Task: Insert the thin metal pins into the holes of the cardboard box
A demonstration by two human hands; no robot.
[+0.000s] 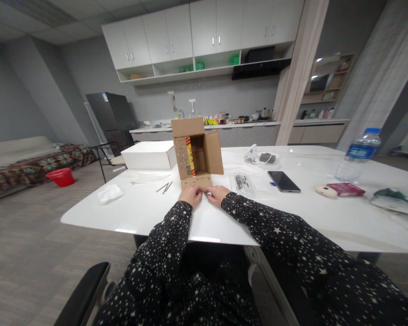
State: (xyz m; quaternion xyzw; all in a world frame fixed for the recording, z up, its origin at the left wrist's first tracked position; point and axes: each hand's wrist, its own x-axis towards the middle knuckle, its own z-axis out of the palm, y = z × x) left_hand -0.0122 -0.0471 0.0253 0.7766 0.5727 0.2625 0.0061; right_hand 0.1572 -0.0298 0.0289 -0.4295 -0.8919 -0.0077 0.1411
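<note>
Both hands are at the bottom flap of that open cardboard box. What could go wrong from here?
1. The cardboard box stands on its side with flaps spread; pushing on its lower flap, where the left hand and right hand meet, might tip it backward.
2. Loose thin metal pieces lie just left of the left hand; a sweep of the sleeve could scatter them.
3. The phone lies near the right forearm and could get nudged.

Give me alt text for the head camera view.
Both hands, left hand and right hand, meet at the lower flap of an open cardboard box on a white table. A phone and water bottle lie to the right.
</note>
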